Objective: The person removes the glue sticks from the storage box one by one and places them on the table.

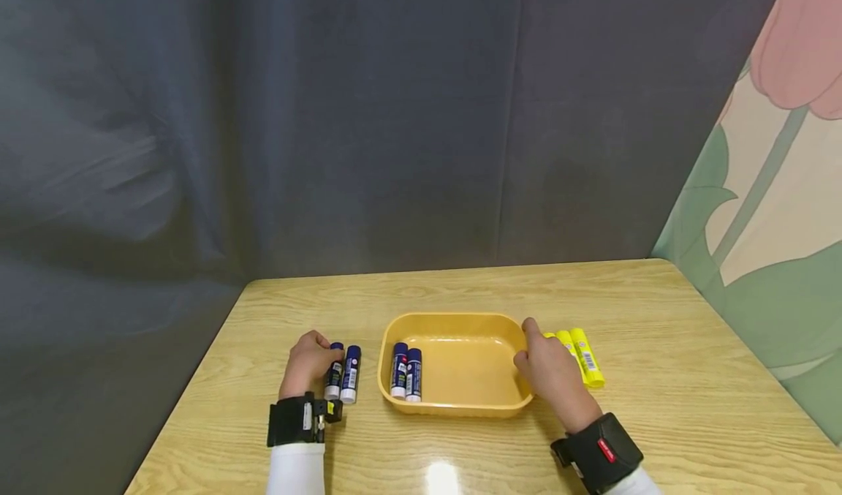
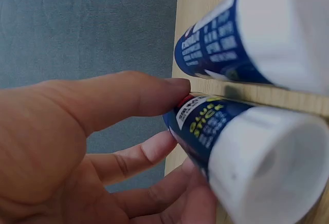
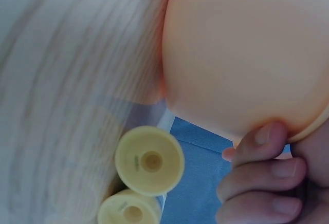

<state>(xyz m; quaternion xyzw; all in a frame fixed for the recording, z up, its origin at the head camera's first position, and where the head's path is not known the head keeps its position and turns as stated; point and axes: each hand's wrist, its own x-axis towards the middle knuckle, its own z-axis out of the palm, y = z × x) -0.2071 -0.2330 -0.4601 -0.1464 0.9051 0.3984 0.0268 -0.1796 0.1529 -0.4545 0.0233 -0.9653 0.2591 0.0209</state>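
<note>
At the left of the table, my left hand (image 1: 308, 363) pinches a blue and white glue stick (image 2: 211, 124) between thumb and fingers near its blue cap. Beside it lies a second blue glue stick (image 1: 351, 374). My right hand (image 1: 555, 374) grips the right rim of a yellow-orange plastic basket (image 1: 460, 409), its fingers curled against the outer wall in the right wrist view. Two more blue glue sticks (image 1: 414, 374) lie side by side inside, against the basket's left wall.
Several yellow glue sticks (image 1: 585, 356) lie just right of the basket, partly hidden behind my right hand. A dark curtain (image 1: 395, 129) hangs along the back edge of the wooden table (image 1: 691, 378). A flower-patterned surface (image 1: 776, 210) borders the right side.
</note>
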